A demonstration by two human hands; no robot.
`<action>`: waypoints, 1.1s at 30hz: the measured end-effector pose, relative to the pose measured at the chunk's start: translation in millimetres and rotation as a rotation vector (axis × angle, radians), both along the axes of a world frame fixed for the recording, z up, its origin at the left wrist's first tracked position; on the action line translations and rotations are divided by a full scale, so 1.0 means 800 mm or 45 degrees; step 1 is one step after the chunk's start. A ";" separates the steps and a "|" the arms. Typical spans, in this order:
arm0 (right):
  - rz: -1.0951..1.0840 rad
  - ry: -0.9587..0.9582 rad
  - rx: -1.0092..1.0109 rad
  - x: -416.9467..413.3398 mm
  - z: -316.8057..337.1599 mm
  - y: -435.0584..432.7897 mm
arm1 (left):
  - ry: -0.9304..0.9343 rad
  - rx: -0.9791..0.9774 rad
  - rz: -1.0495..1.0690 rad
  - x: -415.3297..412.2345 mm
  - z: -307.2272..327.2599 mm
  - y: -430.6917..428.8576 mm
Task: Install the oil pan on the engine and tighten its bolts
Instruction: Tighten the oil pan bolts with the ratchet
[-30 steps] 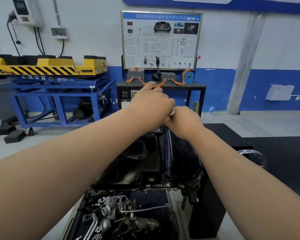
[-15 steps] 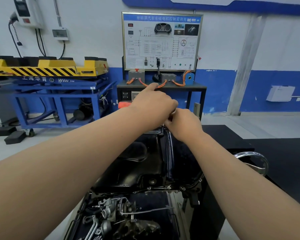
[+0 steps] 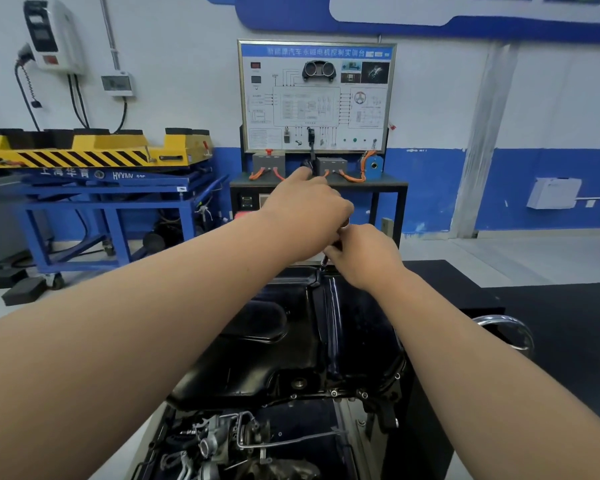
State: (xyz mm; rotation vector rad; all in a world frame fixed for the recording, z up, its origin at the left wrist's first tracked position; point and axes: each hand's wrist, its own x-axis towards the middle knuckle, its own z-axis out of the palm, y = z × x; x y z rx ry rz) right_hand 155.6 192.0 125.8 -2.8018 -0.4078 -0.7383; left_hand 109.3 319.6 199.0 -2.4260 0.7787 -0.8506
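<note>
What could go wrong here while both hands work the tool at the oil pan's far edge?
1. The left hand and right hand cover the tool and hide its tip; a crooked seat could slip or cross-thread unnoticed.
2. Both arms reach across the oil pan; a slip could drive knuckles into its rim.
3. The near-edge bolts look fitted, tightness unknown; tightening one side fully first may seat the pan unevenly.

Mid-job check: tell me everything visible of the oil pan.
The oil pan is glossy black, like stamped metal, with a raised lobe on the left and a lengthwise ridge. It sits on the engine; bolts line its near flange, beside a round plug. The left hand and right hand hold a tool at its far edge.
</note>
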 end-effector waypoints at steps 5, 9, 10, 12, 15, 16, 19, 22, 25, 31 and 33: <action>-0.029 0.010 0.018 -0.007 0.002 0.006 | 0.126 -0.199 0.173 -0.011 -0.004 -0.003; -0.044 0.035 0.021 -0.008 0.003 0.006 | 0.151 -0.252 0.204 -0.013 -0.001 -0.010; -0.029 0.039 0.035 -0.007 0.004 0.005 | 0.159 -0.231 0.193 -0.013 0.001 -0.011; 0.005 0.059 0.062 -0.007 0.006 0.001 | 0.156 -0.169 0.164 -0.013 0.004 -0.015; 0.034 0.103 0.096 -0.008 0.007 -0.003 | 0.123 -0.102 0.127 -0.015 0.004 -0.020; 0.046 0.122 0.116 -0.008 0.007 -0.004 | 0.113 -0.094 0.121 -0.015 0.005 -0.021; 0.104 0.210 0.168 -0.009 0.009 -0.010 | 0.110 -0.111 0.106 -0.014 0.004 -0.020; 0.120 0.271 0.312 -0.011 0.019 -0.023 | 0.089 -0.124 0.075 -0.010 0.002 -0.020; 0.108 0.259 0.372 -0.017 0.029 -0.034 | 0.082 -0.028 0.017 -0.006 0.003 -0.017; 0.080 0.236 0.414 -0.035 0.046 -0.036 | 0.145 -0.112 -0.008 0.000 0.003 -0.012; 0.114 0.246 0.434 -0.047 0.052 -0.030 | 0.308 -0.425 0.045 0.000 -0.001 -0.012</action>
